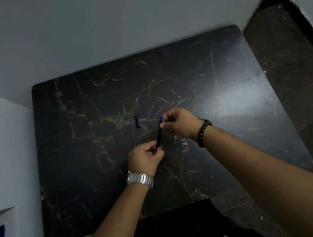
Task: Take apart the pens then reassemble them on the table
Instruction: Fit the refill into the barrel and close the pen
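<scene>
A dark blue pen barrel (159, 135) is held slanted above the black marble table (98, 167). My left hand (145, 158), with a silver watch at the wrist, pinches its lower end. My right hand (178, 123), with a bead bracelet, pinches its upper end near the tip. A thin blue ink refill (133, 132) lies on the table to the left of the barrel. A short dark pen cap (137, 121) lies just right of the refill's far end.
The table stands against a pale wall at the back and left. Dark floor and a dark piece of furniture (297, 6) with a cable lie to the right. A dark chair edge (177, 222) sits at the table's near side.
</scene>
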A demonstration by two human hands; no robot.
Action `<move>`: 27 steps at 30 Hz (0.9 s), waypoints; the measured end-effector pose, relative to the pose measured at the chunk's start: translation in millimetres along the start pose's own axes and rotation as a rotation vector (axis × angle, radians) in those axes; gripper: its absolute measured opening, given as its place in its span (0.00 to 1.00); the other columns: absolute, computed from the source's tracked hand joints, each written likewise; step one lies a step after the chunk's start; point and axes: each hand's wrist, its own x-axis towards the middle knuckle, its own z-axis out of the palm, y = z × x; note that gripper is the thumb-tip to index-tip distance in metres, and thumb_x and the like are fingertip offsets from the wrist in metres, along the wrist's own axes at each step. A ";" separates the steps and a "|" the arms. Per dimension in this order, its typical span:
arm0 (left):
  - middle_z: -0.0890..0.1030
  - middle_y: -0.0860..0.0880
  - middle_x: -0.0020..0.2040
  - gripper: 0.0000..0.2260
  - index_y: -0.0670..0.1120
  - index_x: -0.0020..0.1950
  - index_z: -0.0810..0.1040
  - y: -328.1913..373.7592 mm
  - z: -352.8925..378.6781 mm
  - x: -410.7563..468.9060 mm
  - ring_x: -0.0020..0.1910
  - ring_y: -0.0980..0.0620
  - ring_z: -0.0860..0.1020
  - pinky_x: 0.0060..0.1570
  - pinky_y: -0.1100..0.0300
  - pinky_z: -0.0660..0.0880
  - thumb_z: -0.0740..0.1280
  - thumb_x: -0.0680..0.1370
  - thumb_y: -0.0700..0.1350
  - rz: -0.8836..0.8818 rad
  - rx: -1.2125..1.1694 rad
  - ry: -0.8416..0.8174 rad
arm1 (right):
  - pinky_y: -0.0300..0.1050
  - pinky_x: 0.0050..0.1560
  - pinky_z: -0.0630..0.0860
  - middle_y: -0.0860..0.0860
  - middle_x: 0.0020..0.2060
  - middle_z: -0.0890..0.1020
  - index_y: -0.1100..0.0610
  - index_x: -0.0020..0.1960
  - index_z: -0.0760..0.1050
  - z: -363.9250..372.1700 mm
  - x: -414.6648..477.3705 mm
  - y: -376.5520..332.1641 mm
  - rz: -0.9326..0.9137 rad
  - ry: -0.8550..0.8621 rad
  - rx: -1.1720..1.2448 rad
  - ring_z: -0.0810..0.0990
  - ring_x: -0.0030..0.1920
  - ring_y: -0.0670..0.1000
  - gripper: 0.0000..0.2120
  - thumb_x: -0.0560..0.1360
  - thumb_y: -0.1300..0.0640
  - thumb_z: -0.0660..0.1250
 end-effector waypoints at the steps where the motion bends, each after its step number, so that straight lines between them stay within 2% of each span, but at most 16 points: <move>1: 0.86 0.49 0.32 0.11 0.48 0.51 0.87 -0.3 0.9 -0.5 0.34 0.53 0.85 0.42 0.58 0.83 0.76 0.69 0.41 -0.003 -0.002 -0.003 | 0.39 0.40 0.80 0.51 0.38 0.82 0.56 0.44 0.79 -0.2 -0.3 0.6 -0.004 0.004 -0.004 0.82 0.40 0.48 0.04 0.75 0.60 0.73; 4: 0.85 0.51 0.32 0.12 0.47 0.52 0.87 0.8 3.1 -2.5 0.33 0.58 0.84 0.42 0.61 0.82 0.77 0.69 0.41 -0.011 -0.007 -0.005 | 0.40 0.41 0.80 0.50 0.38 0.83 0.56 0.45 0.79 -1.1 -1.1 3.2 -0.006 0.019 0.004 0.82 0.40 0.47 0.07 0.72 0.58 0.76; 6: 0.85 0.54 0.32 0.12 0.47 0.52 0.87 1.6 4.1 -2.4 0.33 0.59 0.83 0.41 0.64 0.81 0.77 0.70 0.41 -0.017 -0.020 -0.004 | 0.43 0.46 0.81 0.51 0.45 0.84 0.54 0.52 0.78 -2.5 -1.7 5.3 -0.004 -0.009 0.116 0.83 0.45 0.48 0.10 0.73 0.61 0.75; 8: 0.84 0.54 0.32 0.12 0.46 0.53 0.86 2.5 4.5 -1.1 0.33 0.59 0.83 0.40 0.65 0.80 0.77 0.70 0.41 -0.037 -0.031 -0.002 | 0.48 0.52 0.81 0.52 0.51 0.84 0.53 0.59 0.76 -2.4 -2.6 7.4 -0.008 -0.052 0.275 0.84 0.50 0.49 0.15 0.76 0.67 0.70; 10: 0.84 0.54 0.34 0.13 0.45 0.54 0.86 3.7 4.5 0.0 0.34 0.60 0.82 0.41 0.66 0.80 0.77 0.70 0.41 -0.052 -0.048 -0.006 | 0.52 0.57 0.81 0.51 0.49 0.86 0.53 0.59 0.76 -1.8 -1.0 10.1 -0.021 -0.048 0.297 0.85 0.51 0.50 0.16 0.77 0.69 0.67; 12: 0.84 0.53 0.35 0.13 0.44 0.55 0.86 4.7 4.9 0.7 0.36 0.60 0.83 0.42 0.66 0.80 0.76 0.71 0.40 -0.058 -0.065 -0.018 | 0.56 0.60 0.81 0.52 0.44 0.86 0.52 0.56 0.78 -0.5 1.7 12.6 -0.035 0.016 0.230 0.85 0.49 0.51 0.14 0.75 0.67 0.71; 15: 0.84 0.55 0.37 0.13 0.43 0.56 0.85 4.7 7.1 1.1 0.37 0.62 0.82 0.41 0.68 0.80 0.76 0.71 0.39 -0.054 -0.082 -0.032 | 0.54 0.58 0.81 0.51 0.39 0.82 0.51 0.54 0.80 -0.9 2.6 12.0 -0.028 0.061 0.179 0.81 0.45 0.52 0.16 0.70 0.63 0.77; 17: 0.83 0.56 0.37 0.14 0.43 0.56 0.85 4.6 8.3 1.3 0.37 0.62 0.82 0.40 0.70 0.79 0.76 0.71 0.39 -0.057 -0.096 -0.030 | 0.50 0.56 0.81 0.53 0.45 0.82 0.52 0.56 0.80 -1.3 2.5 11.5 -0.026 0.046 0.195 0.81 0.48 0.52 0.16 0.71 0.62 0.76; 19: 0.85 0.53 0.39 0.14 0.43 0.57 0.85 4.3 9.5 1.6 0.39 0.58 0.84 0.44 0.64 0.81 0.75 0.72 0.39 -0.064 -0.106 -0.034 | 0.44 0.50 0.79 0.53 0.53 0.84 0.53 0.60 0.80 -1.9 2.7 11.0 -0.014 0.006 0.254 0.82 0.51 0.50 0.15 0.75 0.64 0.71; 21: 0.86 0.49 0.41 0.13 0.43 0.56 0.85 2.7 11.6 2.7 0.41 0.53 0.85 0.48 0.55 0.84 0.75 0.72 0.39 -0.078 -0.126 -0.039 | 0.39 0.45 0.78 0.52 0.55 0.85 0.55 0.62 0.79 -2.5 1.5 10.6 0.000 -0.040 0.291 0.83 0.51 0.47 0.16 0.78 0.67 0.66; 24: 0.87 0.47 0.41 0.13 0.43 0.55 0.85 -1.0 14.9 4.2 0.41 0.50 0.86 0.49 0.48 0.84 0.76 0.71 0.40 -0.104 -0.159 -0.046 | 0.40 0.47 0.79 0.50 0.47 0.87 0.57 0.59 0.81 -3.1 1.9 13.2 -0.021 -0.062 0.288 0.84 0.49 0.44 0.14 0.77 0.68 0.67; 27: 0.87 0.47 0.43 0.13 0.43 0.55 0.85 -2.2 17.5 4.0 0.42 0.50 0.86 0.49 0.47 0.84 0.76 0.71 0.40 -0.101 -0.155 -0.068 | 0.48 0.59 0.78 0.47 0.34 0.81 0.57 0.53 0.83 -4.1 3.5 15.3 -0.042 -0.025 0.249 0.82 0.38 0.41 0.12 0.71 0.66 0.75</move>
